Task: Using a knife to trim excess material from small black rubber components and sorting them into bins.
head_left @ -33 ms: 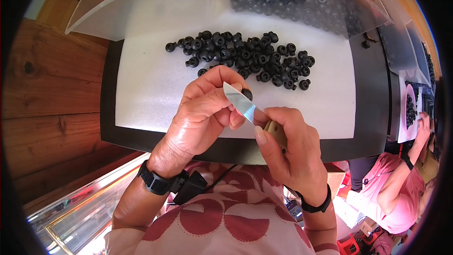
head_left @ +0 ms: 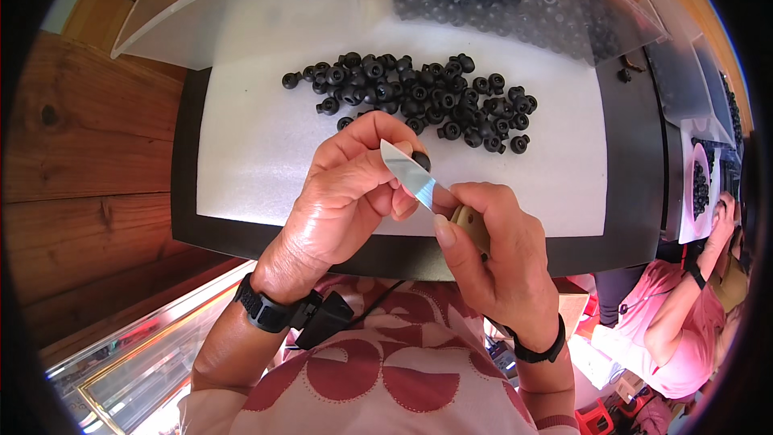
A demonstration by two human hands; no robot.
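My left hand (head_left: pixel 354 173) pinches a small round black part (head_left: pixel 421 160), mostly hidden behind a blade and my fingers. It looks like the black ball-shaped parts (head_left: pixel 378 84) heaped on the white sheet beyond. My right hand (head_left: pixel 503 254) is closed round the tan handle of a small knife (head_left: pixel 411 175). The knife's shiny blade slants up and left, across the front of the black part and close to my left fingertips. Whether the edge touches the part, I cannot tell.
The white sheet (head_left: pixel 250 169) covers most of a dark table (head_left: pixel 628 185). Behind it stand clear plastic bins; the right bin (head_left: pixel 515 20) holds many black parts. A wooden wall (head_left: pixel 88 153) bounds the left. At far right, another person's hand (head_left: pixel 723 213) is beside a pink tray of similar parts.
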